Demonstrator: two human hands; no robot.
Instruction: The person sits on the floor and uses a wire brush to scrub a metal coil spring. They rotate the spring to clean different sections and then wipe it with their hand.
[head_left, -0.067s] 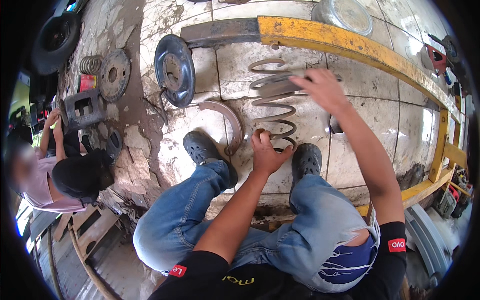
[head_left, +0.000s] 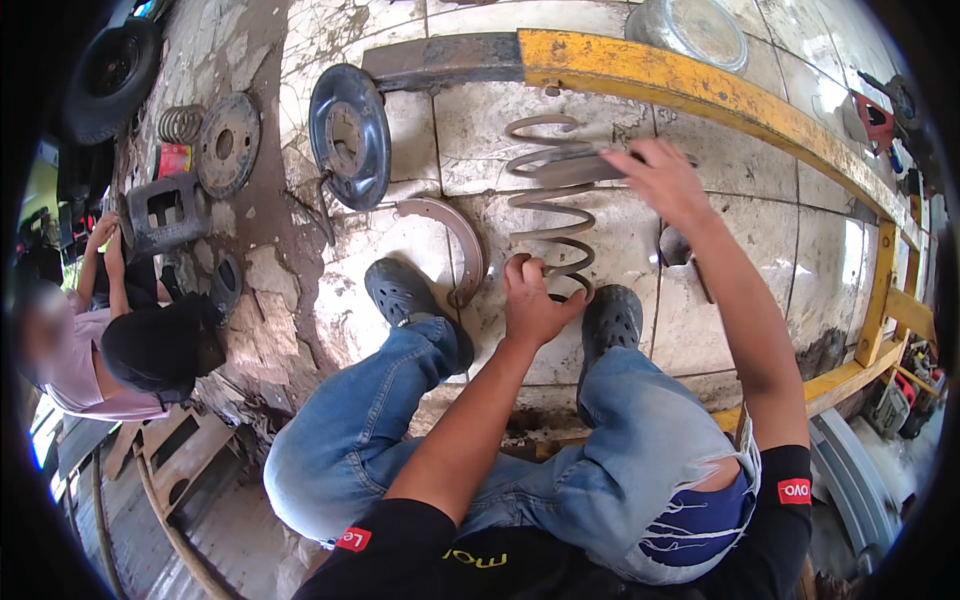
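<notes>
A rusty coil spring (head_left: 550, 210) stretches away from me over the floor between my feet. My left hand (head_left: 537, 303) is closed around its near end. My right hand (head_left: 665, 182) grips a long, flat grey tool (head_left: 575, 170) that lies crosswise over the spring's far coils; its exact kind is blurred. Left of the spring rests a curved, rust-brown brake shoe (head_left: 462, 240), close to my left shoe. Beyond it a black round dished plate (head_left: 350, 138) leans against the dark end of a steel beam.
A yellow steel frame (head_left: 700, 85) runs across the far side and down the right. A round metal container (head_left: 690, 30) stands behind it. A dark round object (head_left: 675, 246) sits beneath my right forearm. At left, another person (head_left: 110, 345) sits near a rusty disc (head_left: 228, 147).
My right hand and the grey tool have shifted slightly right. The spring's far coils have swung slightly right too, while my left hand keeps its hold.
</notes>
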